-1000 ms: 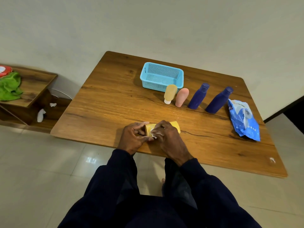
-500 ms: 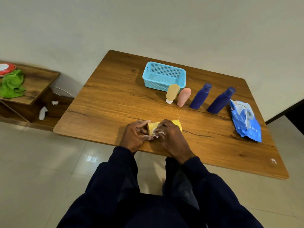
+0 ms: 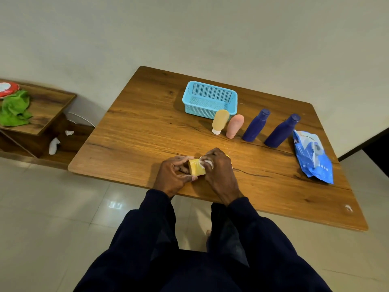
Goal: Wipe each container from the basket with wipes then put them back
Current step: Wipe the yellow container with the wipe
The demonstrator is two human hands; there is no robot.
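Now, left hand (image 3: 172, 175) gripping yellow boxy container (image 3: 196, 170), right hand (image 3: 221, 175) apparently clutching white wipe (image 3: 205, 163): slippage near wooden bench (image 3: 136, 133) edge risks dropping.

Rotated yellow container (image 3: 196, 170) in left hand (image 3: 172, 175), baring more of its 9 o'clock end; shifted right hand (image 3: 220, 172) with wipe (image 3: 207, 163) over the 3 o'clock end.

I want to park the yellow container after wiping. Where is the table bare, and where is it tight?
The table is bare from its left edge to the basket and the left hand. A second patch lies between the right hand and the wipes pack, toward the near edge. Tight: the row of four bottles between basket and pack.
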